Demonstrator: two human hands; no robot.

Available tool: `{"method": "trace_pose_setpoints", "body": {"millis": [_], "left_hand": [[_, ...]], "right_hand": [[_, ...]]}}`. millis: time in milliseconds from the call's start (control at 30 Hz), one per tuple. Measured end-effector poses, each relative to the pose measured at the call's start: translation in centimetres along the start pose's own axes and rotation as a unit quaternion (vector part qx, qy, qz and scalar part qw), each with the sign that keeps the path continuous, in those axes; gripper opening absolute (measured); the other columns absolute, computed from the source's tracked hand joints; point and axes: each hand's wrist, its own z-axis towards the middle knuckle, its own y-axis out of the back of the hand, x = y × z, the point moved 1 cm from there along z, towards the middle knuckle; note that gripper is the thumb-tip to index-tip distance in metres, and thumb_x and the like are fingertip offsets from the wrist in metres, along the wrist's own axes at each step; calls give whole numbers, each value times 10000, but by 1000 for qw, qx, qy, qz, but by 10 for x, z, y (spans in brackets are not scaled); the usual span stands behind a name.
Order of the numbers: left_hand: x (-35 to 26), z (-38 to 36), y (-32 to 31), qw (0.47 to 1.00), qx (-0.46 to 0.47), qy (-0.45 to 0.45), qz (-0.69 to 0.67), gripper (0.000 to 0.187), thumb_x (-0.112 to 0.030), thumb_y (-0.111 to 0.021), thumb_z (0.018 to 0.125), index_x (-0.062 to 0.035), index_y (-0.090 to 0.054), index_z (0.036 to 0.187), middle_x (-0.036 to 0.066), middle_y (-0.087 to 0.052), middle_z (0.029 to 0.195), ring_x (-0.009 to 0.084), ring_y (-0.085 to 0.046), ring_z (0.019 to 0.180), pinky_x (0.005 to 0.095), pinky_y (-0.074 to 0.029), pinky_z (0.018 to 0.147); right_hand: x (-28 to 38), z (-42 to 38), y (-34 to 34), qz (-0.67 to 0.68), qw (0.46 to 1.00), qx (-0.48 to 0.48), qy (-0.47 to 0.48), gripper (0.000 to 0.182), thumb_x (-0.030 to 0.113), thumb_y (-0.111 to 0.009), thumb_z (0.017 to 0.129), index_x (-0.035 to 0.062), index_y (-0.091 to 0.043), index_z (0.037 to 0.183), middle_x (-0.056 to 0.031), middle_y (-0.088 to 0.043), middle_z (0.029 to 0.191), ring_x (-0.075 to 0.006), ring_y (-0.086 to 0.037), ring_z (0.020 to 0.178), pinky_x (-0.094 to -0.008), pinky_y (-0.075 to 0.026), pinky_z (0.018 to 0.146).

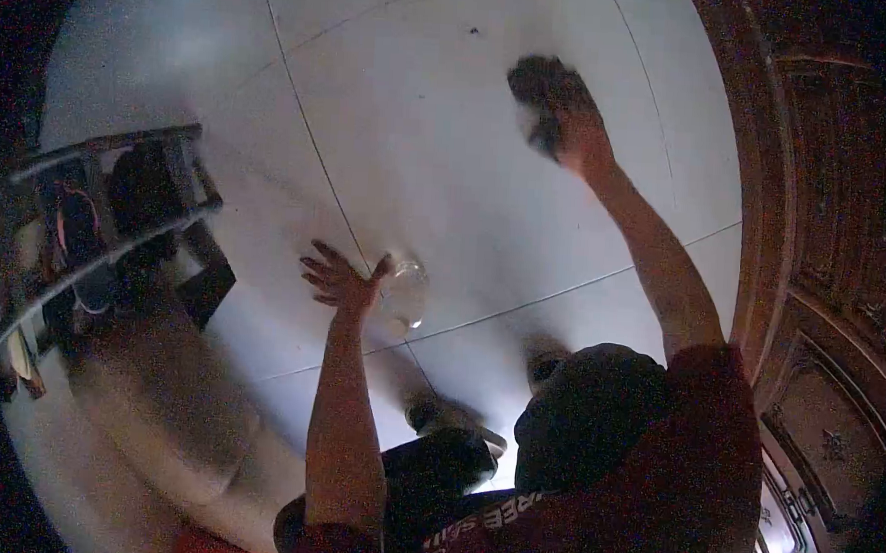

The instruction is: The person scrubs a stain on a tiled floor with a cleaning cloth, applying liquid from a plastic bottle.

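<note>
My left hand is held low over the pale tiled floor, its fingers spread and nothing in them. Just to the right of its thumb, a clear, rounded see-through container is on the floor. My right hand reaches far forward, slightly blurred, with its fingers closed over a dark bunched thing that looks like a cloth. A whitish patch shows beside that dark thing, and I cannot tell its exact kind. The underside of my right palm is hidden.
On the left stands a low rack with several shoes. A beige box-like piece is below it. Carved dark wooden panels run along the right side. My knees and feet are at the bottom centre.
</note>
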Motion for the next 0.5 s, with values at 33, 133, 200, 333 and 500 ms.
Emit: {"method": "trace_pose_setpoints", "body": {"millis": [33,133,200,333,500], "left_hand": [[4,-3,-4,1000,-5,-9,10,1512,-837,-715,594,-118,227,1533,351,214,1552,608,113,1418,784,-103,1061],[3,-6,-2,1000,-1,3,-12,1504,-808,-741,599,-134,221,1538,349,202,1558,608,85,1423,778,-101,1068],[3,-10,6,1000,-1,12,-7,1499,-785,-759,604,-135,215,1541,348,195,1561,610,73,1423,775,-98,1071],[3,-4,-8,1000,-5,12,-17,1505,-752,-791,596,-138,202,1546,340,185,1567,607,66,1426,777,-100,1070],[1,-6,-9,1000,-11,1,-29,1510,-776,-779,583,-145,195,1549,329,199,1569,587,92,1434,793,-105,1052]], "right_hand": [[-5,10,-6,2,996,71,-51,676,195,-671,813,115,-455,1448,-160,-403,1521,-357,-331,1429,-451,-254,1206],[12,-5,0,4,995,89,-35,669,216,-672,819,97,-462,1443,-202,-397,1513,-376,-332,1419,-455,-264,1197],[27,-57,-3,24,996,83,-20,659,255,-673,808,146,-488,1431,-166,-416,1512,-372,-355,1412,-482,-267,1194],[31,-82,12,-23,996,81,20,670,329,-661,842,130,-462,1450,-182,-399,1509,-398,-337,1409,-493,-256,1191],[2,-25,-36,-67,995,-55,42,636,333,-623,854,135,-480,1441,-131,-402,1536,-368,-343,1425,-473,-230,1214]]}}
